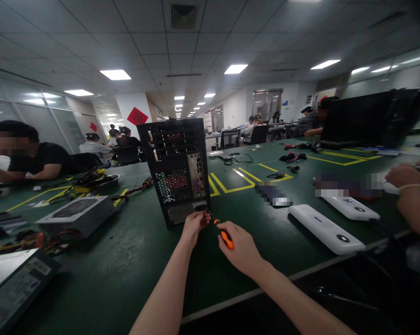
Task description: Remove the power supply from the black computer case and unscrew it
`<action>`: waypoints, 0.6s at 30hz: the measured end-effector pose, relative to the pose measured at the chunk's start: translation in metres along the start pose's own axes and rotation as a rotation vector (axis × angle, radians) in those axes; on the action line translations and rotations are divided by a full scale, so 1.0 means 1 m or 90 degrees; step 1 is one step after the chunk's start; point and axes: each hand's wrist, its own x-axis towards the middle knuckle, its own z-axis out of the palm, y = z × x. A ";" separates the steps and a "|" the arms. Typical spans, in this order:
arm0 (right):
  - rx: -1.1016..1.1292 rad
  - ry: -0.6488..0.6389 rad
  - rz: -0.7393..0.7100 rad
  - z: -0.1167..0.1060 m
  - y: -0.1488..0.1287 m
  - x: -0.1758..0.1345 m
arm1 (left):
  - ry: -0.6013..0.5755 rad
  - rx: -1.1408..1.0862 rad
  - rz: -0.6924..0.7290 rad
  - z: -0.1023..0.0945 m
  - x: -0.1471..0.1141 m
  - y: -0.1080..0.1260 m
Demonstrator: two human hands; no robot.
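Observation:
A black computer case (173, 179) stands upright on the green table, its back panel with ports and mesh facing me. My right hand (243, 246) is wrapped round an orange-and-black screwdriver (227, 238), whose thin shaft points up and left towards the case's lower right corner. Close to the tip, my left hand (195, 225) is pinched in front of the case's lower edge. Whatever sits between its fingertips is too small to make out. I cannot tell whether the screwdriver tip touches anything.
On the left lie a grey power supply (80, 214) and another metal unit (16, 284) with cables. White power banks (324, 228) and a pixelated phone (273, 194) are on the right. Another person's hand (410, 179) is at the right edge; a person (31, 153) sits at left.

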 end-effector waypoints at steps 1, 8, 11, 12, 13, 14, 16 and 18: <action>-0.023 0.001 -0.023 0.000 0.000 0.000 | -0.001 -0.001 0.003 0.000 0.000 -0.001; -0.021 -0.002 0.003 -0.002 -0.002 0.002 | -0.008 0.007 0.005 -0.001 0.001 -0.004; -0.002 0.005 0.025 -0.001 0.000 0.001 | -0.003 0.011 0.003 -0.002 0.002 -0.004; -0.012 0.004 0.013 0.000 0.001 0.001 | -0.003 0.010 0.005 -0.002 0.002 -0.004; -0.029 -0.001 -0.006 0.000 0.001 0.000 | -0.003 0.009 0.007 -0.002 0.002 -0.004; -0.047 -0.008 -0.029 0.000 0.001 0.000 | -0.003 0.007 0.009 -0.002 0.001 -0.004; -0.072 -0.025 -0.059 0.000 -0.001 0.000 | -0.003 0.002 0.013 -0.002 0.001 -0.003; -0.072 -0.026 -0.056 -0.001 -0.002 0.001 | -0.005 -0.004 0.014 -0.002 0.000 -0.003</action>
